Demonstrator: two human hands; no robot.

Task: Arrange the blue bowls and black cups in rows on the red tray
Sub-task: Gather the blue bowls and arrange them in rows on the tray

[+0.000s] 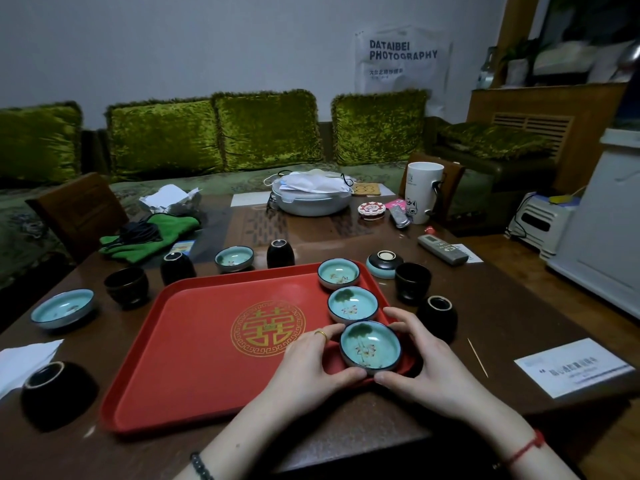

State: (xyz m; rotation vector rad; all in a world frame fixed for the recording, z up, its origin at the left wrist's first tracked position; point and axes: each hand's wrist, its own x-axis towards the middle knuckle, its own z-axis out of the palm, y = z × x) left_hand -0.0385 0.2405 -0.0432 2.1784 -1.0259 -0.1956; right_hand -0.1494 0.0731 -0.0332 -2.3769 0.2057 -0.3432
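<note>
The red tray (194, 348) with a gold emblem lies on the table. Three blue bowls stand in a line along its right side: far (338, 273), middle (352, 304) and near (370, 347). My left hand (311, 362) and my right hand (422, 355) cup the near bowl from both sides. Off the tray are a blue bowl at the left (62, 308), one behind the tray (234, 258) and an upturned bowl (384, 264). Black cups stand around the tray: (126, 287), (177, 267), (280, 253), (412, 282), (437, 317), (57, 393).
A white mug (423, 192), a remote (442, 249), a grey lidded pot (311, 197), a green cloth (152, 233) and papers (575, 367) lie on the wooden table. A toothpick (478, 356) rests right of the tray. A sofa with green cushions stands behind.
</note>
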